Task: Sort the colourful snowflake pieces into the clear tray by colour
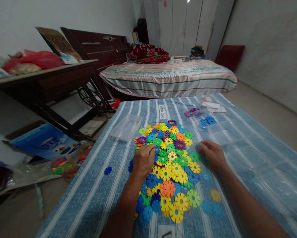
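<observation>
- Disc pile (171,165): flat mixed-colour plastic discs, centre frame; long axis runs lower centre to upper centre.
- Left hand (143,160): fingers curled onto the pile's left edge; hold cannot be told.
- Right hand (212,154): fingers curled at its right edge; likewise.
- Surface (93,185): blue striped cloth.
- Room: bed (168,77), upper centre.

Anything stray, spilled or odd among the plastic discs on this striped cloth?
One blue disc lies alone on the striped cloth, left of the left hand, apart from the pile. A yellow disc sits loose off the pile's right edge. Nothing looks damaged.
</observation>
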`<state>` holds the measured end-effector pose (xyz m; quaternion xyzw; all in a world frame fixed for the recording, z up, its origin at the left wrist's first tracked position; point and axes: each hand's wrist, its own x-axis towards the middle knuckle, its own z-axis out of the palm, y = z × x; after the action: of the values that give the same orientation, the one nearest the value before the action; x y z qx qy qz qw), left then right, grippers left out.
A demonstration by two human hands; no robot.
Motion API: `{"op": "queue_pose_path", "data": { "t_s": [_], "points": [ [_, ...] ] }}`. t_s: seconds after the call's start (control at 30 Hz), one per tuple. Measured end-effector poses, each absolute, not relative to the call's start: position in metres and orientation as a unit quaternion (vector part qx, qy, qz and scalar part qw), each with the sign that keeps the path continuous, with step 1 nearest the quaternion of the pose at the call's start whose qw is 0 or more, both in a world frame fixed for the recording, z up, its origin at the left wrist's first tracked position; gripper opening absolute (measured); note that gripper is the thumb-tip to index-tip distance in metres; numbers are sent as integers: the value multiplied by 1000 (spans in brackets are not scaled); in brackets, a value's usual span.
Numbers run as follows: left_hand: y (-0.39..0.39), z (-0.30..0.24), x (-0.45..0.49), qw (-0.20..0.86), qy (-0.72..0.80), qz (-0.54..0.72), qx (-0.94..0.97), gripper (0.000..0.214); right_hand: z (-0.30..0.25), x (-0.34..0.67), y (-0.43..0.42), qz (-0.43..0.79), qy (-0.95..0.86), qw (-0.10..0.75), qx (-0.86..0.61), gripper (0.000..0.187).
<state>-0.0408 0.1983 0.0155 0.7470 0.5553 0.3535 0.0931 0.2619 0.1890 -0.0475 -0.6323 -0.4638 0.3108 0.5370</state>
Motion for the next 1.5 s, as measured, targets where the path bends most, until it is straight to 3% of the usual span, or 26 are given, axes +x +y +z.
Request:
{"op": "queue_pose_path", "data": {
  "t_s": [0.3, 0.7, 0.83, 1.07, 1.23, 1.5],
  "points": [
    [228, 34, -19, 290, 607, 411, 615, 13, -50, 257, 193, 292, -471, 543, -631, 30],
    [298, 107, 141, 512, 539, 398, 538, 6, -47, 255, 197, 289, -492, 524, -632, 29],
    [296, 101, 120, 426, 555, 328, 635, 14, -48, 255, 197, 275, -500, 518, -638, 30],
    [257, 70, -12, 219, 611, 250, 719, 19, -47, 256, 197, 267, -502, 504, -650, 29],
    [215, 60, -64, 206, 645, 212, 704, 26, -54, 258, 196, 273, -496, 507, -650, 30],
    [188, 54, -56, 129, 650, 124, 738, 21, -54, 260, 193, 282, -483, 529, -638, 32]
  ]
}}
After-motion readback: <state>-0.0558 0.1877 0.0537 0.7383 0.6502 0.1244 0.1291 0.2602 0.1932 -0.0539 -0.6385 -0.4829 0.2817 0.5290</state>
